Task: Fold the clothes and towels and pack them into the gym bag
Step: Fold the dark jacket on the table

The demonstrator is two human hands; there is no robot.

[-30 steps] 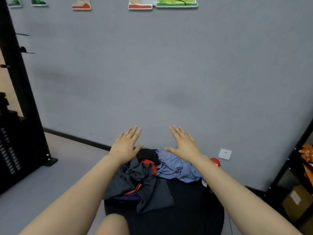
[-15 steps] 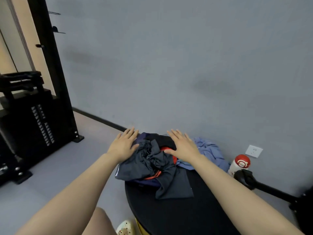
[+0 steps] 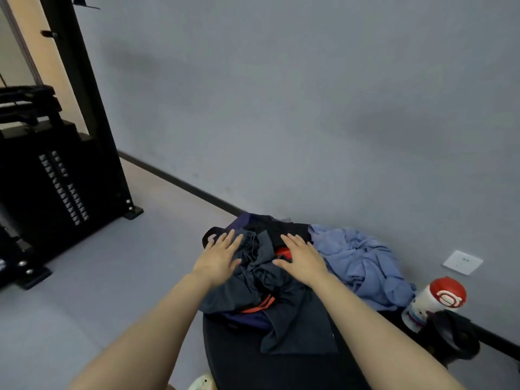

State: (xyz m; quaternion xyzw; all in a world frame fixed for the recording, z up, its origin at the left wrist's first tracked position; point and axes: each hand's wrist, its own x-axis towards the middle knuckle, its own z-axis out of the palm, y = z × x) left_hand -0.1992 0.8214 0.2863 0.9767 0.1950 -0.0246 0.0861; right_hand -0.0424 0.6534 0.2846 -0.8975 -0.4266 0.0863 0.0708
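Observation:
A crumpled pile of dark grey clothes [image 3: 270,294] with orange-red trim lies on a round black surface [image 3: 253,367]. Beside it on the right sits a rumpled light blue garment [image 3: 363,263]. A dark purple piece [image 3: 239,223] with a black strap shows at the pile's far left edge. My left hand [image 3: 221,256] rests flat on the left side of the dark pile, fingers straight. My right hand [image 3: 302,256] lies flat on the pile's top, just left of the blue garment. No gym bag can be clearly made out.
A white bottle with a red cap [image 3: 434,302] stands at the right by the grey wall, next to a black bar end [image 3: 453,333]. A black weight-stack machine [image 3: 56,178] fills the left side. A wall socket [image 3: 462,262] sits low on the wall.
The camera has tilted down and come closer. Both hands have come down from above the clothes onto the dark pile, the right one moving left off the blue garment.

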